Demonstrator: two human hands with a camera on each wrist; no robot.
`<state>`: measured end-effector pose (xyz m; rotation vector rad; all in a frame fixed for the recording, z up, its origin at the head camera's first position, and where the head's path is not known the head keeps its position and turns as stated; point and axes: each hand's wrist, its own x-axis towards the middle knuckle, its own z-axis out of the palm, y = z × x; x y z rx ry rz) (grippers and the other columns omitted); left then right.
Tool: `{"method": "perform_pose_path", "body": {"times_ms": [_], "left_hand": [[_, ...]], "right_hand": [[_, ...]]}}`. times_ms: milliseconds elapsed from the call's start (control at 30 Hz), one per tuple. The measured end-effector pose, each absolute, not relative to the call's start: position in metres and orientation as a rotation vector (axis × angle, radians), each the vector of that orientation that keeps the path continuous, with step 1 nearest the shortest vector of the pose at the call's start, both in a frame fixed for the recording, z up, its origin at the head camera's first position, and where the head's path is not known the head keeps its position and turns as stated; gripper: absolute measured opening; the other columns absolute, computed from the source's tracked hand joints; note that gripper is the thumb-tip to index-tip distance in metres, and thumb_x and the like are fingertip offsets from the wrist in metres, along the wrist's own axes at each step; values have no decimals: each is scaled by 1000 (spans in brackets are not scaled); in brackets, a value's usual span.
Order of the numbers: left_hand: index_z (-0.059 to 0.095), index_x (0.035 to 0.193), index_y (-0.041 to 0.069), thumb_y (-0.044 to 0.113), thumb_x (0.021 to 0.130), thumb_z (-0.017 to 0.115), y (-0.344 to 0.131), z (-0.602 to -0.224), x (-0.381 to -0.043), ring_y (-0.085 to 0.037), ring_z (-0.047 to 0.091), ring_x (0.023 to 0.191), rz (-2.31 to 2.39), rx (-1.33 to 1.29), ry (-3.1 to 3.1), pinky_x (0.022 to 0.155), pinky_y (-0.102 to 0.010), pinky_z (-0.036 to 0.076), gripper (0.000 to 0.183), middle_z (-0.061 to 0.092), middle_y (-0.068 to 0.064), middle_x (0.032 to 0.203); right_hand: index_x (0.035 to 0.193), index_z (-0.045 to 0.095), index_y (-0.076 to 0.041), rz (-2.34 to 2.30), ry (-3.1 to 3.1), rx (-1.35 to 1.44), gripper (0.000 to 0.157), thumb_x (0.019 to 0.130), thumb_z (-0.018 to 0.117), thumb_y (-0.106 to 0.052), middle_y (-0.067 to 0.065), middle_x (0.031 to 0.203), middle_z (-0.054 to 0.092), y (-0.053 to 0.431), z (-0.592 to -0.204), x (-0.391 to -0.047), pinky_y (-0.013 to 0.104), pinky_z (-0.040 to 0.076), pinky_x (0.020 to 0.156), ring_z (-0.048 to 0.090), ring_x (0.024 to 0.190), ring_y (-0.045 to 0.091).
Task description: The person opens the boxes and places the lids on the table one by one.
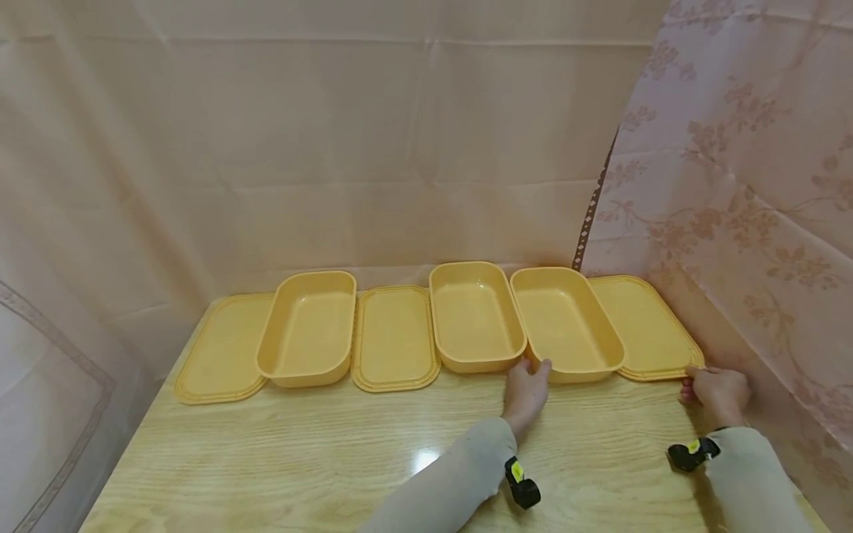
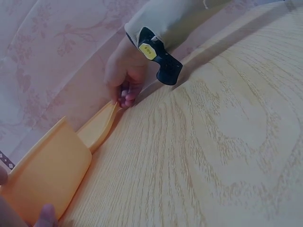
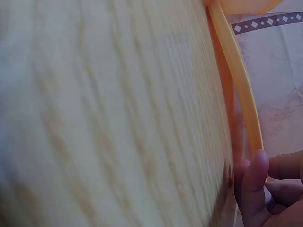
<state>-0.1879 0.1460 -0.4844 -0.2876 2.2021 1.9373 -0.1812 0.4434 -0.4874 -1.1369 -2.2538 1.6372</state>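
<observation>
A yellow plastic container (image 1: 566, 318), open at the top, stands at the right of the row. My left hand (image 1: 526, 392) holds its near left corner, fingers in the gap beside it and thumb at its front wall. Right of that container lies a flat yellow lid (image 1: 643, 326), whose far left part is hidden behind the container. My right hand (image 1: 720, 394) pinches the lid's near right corner between thumb and fingers. In the right wrist view the lid (image 3: 244, 94) appears edge-on, tilted up off the wooden table at the pinched corner.
Two more yellow containers (image 1: 476, 314), (image 1: 309, 326) and two lids (image 1: 396, 337), (image 1: 223, 348) stand in the same row along the back of the wooden table (image 1: 300, 459). A beige curtain (image 1: 333, 148) hangs behind, and a floral cloth (image 1: 753, 185) rises close by the right edge.
</observation>
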Motion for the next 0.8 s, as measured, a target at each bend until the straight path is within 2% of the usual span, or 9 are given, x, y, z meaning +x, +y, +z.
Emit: {"method": "perform_pose_path", "body": {"times_ms": [133, 300, 367, 433, 500, 567, 667, 700, 800], "left_hand": [[64, 122, 4, 37, 94, 60, 145, -483, -187, -26, 59, 118, 1920, -269, 2211, 104, -47, 45, 43, 67, -9, 120], [61, 128, 1, 38, 95, 59, 145, -481, -188, -29, 56, 124, 1900, -254, 2245, 106, -46, 43, 49, 64, -13, 129], [61, 127, 2, 39, 95, 59, 145, -480, -188, -30, 57, 123, 1895, -254, 2257, 105, -46, 44, 49, 64, -13, 128], [63, 124, 2, 39, 96, 59, 145, -481, -189, -30, 59, 120, 1891, -249, 2277, 104, -47, 45, 47, 66, -13, 125], [65, 119, 3, 39, 95, 59, 145, -482, -190, -29, 61, 115, 1885, -255, 2292, 101, -46, 47, 43, 67, -12, 120], [67, 115, 3, 38, 95, 59, 145, -482, -190, -28, 62, 111, 1880, -257, 2311, 99, -46, 48, 42, 68, -11, 116], [68, 110, 3, 37, 95, 59, 145, -484, -190, -27, 63, 105, 1875, -257, 2330, 96, -46, 49, 38, 69, -11, 109], [68, 110, 3, 38, 95, 59, 145, -484, -190, -27, 63, 105, 1877, -255, 2332, 96, -46, 49, 39, 69, -11, 109], [66, 117, 1, 38, 96, 59, 145, -484, -189, -30, 62, 113, 1877, -243, 2333, 100, -46, 48, 43, 68, -14, 118]], "right_hand": [[85, 58, 2, 1656, -2229, -1139, 13, 94, 53, -5, -8, 43, 56, 443, -489, -181, 28, 54, 43, 58, 39, 7], [63, 59, -9, 1549, -2324, -1138, 28, 90, 57, -7, -8, 39, 55, 444, -486, -182, 26, 51, 40, 57, 36, 8], [59, 60, -9, 1459, -2395, -1130, 30, 89, 60, -9, -8, 38, 54, 444, -484, -183, 24, 49, 40, 57, 35, 9], [58, 64, -4, 1321, -2484, -1113, 30, 87, 64, -13, -7, 37, 53, 445, -481, -184, 21, 45, 45, 56, 36, 11], [61, 66, 5, 1175, -2558, -1088, 32, 85, 66, -16, -6, 35, 52, 447, -480, -185, 28, 49, 61, 60, 44, 21], [65, 67, 10, 1057, -2608, -1065, 35, 84, 67, -19, -5, 34, 51, 448, -481, -185, 37, 48, 77, 64, 61, 37], [65, 68, 12, 964, -2647, -1036, 37, 83, 69, -21, -4, 34, 50, 448, -483, -184, 52, 42, 88, 58, 89, 53], [64, 67, 11, 959, -2653, -1031, 38, 83, 69, -22, -4, 35, 50, 449, -484, -183, 54, 41, 89, 56, 96, 55], [66, 67, 12, 942, -2661, -1038, 38, 82, 69, -23, -4, 36, 50, 448, -484, -182, 53, 43, 85, 56, 94, 55]]}}
